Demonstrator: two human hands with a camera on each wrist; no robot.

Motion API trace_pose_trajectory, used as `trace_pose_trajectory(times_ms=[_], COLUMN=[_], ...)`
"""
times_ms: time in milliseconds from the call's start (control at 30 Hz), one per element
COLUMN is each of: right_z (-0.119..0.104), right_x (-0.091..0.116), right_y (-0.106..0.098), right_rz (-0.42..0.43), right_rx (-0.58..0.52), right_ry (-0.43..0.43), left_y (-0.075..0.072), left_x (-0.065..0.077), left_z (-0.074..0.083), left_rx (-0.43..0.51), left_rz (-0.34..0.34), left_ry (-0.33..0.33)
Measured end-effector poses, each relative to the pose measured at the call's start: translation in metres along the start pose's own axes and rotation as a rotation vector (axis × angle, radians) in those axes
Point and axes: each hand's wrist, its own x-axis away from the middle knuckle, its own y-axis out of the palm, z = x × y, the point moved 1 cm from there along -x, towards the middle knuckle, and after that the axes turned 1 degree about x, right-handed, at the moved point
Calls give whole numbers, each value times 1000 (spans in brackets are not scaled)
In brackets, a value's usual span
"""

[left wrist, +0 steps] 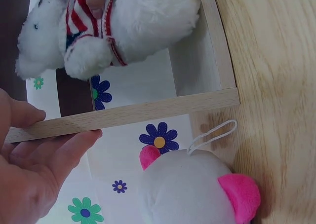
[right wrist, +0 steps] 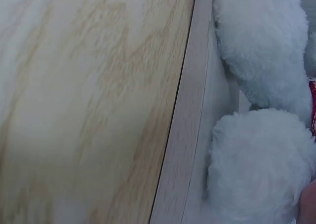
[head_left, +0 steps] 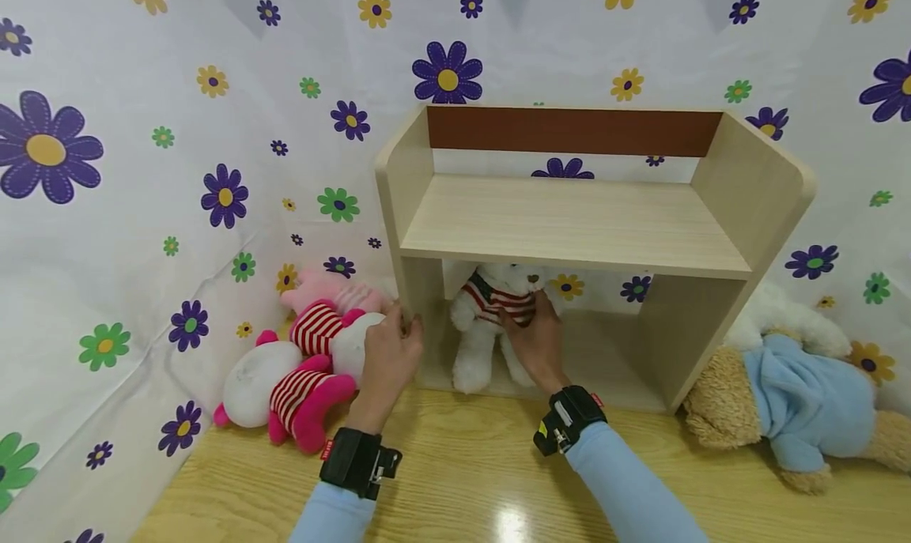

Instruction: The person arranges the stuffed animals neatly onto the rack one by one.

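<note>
Right hand [head_left: 538,341]: grasped the white bear [head_left: 487,336] by its striped sweater [head_left: 498,302].
Left hand [head_left: 391,352]: pinched the shelf [head_left: 569,219] by its left side panel [head_left: 407,187].
White bear: lower compartment, long axis upright, right of the left hand; right hand was nearer.

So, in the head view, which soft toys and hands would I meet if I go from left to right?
Front pink-and-white toy → left hand → white bear in the striped top → brown plush in blue clothing. The right hand overlaps the white bear.
</note>
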Motion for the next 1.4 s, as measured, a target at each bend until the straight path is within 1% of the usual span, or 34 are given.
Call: trace_pose_trajectory(times_ms=[167,300,467,600,767,867,1000,1067,1133,1200,1300,1400], right_z=[-3,-6,-10,-14,-16,-15,-14,-14,-16,-19,-26,-34], right_x=[-1,-1,0,3,5,6,13,19,27,36,50,62], right_y=[8,14,22,28,29,24,13,6,-1,-7,-13,-14], right_rz=[0,7,-12,-31,-82,-134,-237,-288,-339,-382,-450,-520], right_rx=[-7,8,35,43,51,82,146,197,270,337,434,508], right_ry=[31,13,-6,-6,-29,-62,-113,-147,-174,-221,-291,-374], left_y=[1,3,6,7,5,5,4,4,4,4,4,3], left_x=[0,0,2,4,4,3,2,2,2,3,4,4], left_z=[0,0,1,0,-3,-4,-4,-4,-4,-4,-4,-4], left_rx=[-8,-7,-2,-9,-3,-6,-15,-13,-12,-11,-8,-10], left_rz=[8,11,6,20,24,19,24,24,21,15,5,6], left_ry=[11,12,6,5,-2,1,9,10,7,-2,-9,-6])
